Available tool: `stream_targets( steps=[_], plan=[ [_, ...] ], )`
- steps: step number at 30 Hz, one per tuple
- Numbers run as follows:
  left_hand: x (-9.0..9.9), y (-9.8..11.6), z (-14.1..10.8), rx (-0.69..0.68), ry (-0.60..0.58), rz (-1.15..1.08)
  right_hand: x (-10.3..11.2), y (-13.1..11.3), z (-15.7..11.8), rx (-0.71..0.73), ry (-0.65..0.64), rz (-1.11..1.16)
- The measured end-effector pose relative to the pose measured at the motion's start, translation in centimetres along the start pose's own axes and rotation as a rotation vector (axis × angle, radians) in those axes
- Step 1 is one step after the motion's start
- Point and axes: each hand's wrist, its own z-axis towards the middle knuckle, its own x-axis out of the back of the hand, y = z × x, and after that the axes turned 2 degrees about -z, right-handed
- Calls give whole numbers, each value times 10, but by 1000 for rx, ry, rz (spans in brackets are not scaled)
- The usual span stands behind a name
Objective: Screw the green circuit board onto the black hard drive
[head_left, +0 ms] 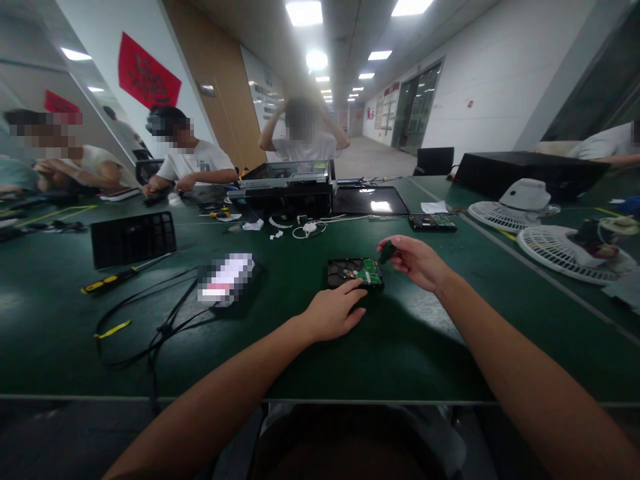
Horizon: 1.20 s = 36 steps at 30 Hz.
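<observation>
A hard drive with a green circuit board [355,271] lies on the green table [280,360] in front of me. My left hand [336,311] rests at its near edge, fingers apart, fingertips touching the drive and the thumb over the table. Just beyond the drive's right end, my right hand [413,261] is raised and pinches a small dark green piece [387,251] between thumb and fingers. What this piece is cannot be made out.
Left are a phone [227,279], black cables [163,328], a screwdriver [107,282] and a dark screen [133,240]. Behind stand an open computer case [285,193] and a second drive [433,222]. White fan parts [555,250] lie right. Several people sit around.
</observation>
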Motion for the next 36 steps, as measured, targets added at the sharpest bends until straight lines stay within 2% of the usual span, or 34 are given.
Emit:
stream_targets(
  steps=[9, 14, 23, 32, 36],
  plan=[
    [-2, -1, -1, -7, 12, 1, -1, 1, -1, -20, -45, 73],
    [-2, -1, -1, -4, 8, -2, -2, 0, -2, -21, -43, 33],
    [-1, -1, 0, -1, -6, -2, -4, 2, 0, 77, 51, -91],
    [0, 0, 0, 1, 0, 8, -2, 6, 1, 51, 15, -51],
    [-1, 0, 0, 1, 1, 8, 0, 7, 4, 34, 38, -33]
  ],
)
